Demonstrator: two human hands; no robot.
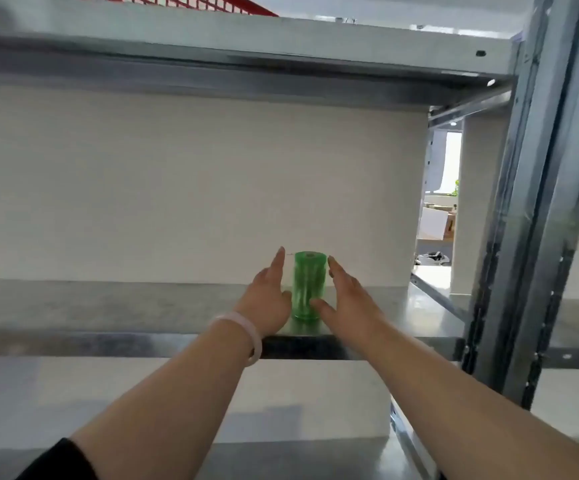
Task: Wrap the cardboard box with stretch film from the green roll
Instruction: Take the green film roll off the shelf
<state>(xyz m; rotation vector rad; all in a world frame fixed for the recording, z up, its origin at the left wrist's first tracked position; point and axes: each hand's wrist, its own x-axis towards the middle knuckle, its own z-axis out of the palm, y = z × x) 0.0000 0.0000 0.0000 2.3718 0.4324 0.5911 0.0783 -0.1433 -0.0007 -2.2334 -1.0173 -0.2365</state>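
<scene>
Fetching step: green stretch-film roll (pixel 309 285) upright between straight-fingered, ungripping left hand (pixel 268 301) and right hand (pixel 348 301); next, probably clasp and lift.

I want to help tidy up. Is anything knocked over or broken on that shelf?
No, nothing stands out. The green roll stands upright on the metal shelf, with the left hand and right hand open on either side.

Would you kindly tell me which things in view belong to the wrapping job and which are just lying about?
For the job: green roll, upright on the metal shelf; left hand and right hand, open either side of it.
Lying about: red mesh above; boxes far behind at right; white bracelet on the left wrist.
</scene>
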